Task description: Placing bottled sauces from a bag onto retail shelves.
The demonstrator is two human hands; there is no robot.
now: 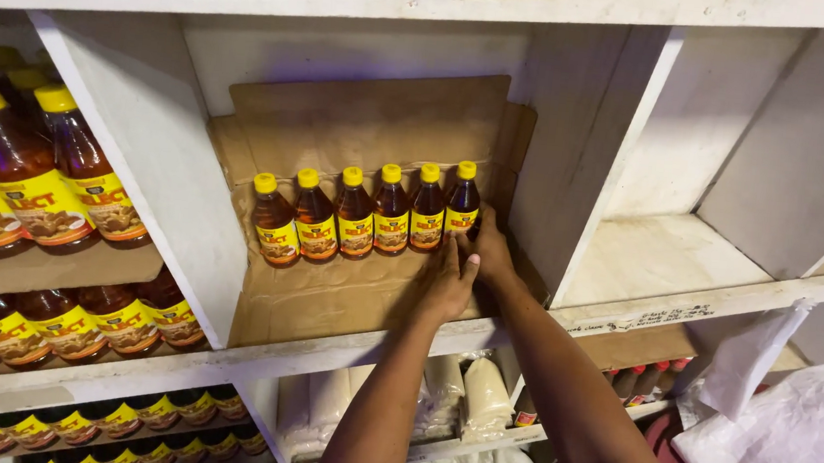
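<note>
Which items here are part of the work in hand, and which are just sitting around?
In hand: left hand, right hand, row of six bottles, cardboard liner.

Lying about: bottles in left cubby, white bags below, empty cubby, white plastic sheet.

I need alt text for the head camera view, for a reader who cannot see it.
Two bare hands, the left hand and right hand, press against the end of a row of six small amber bottles with yellow caps, standing on cardboard lining in a white shelf compartment. Larger bottles of the same kind fill the compartments to the left.
</note>
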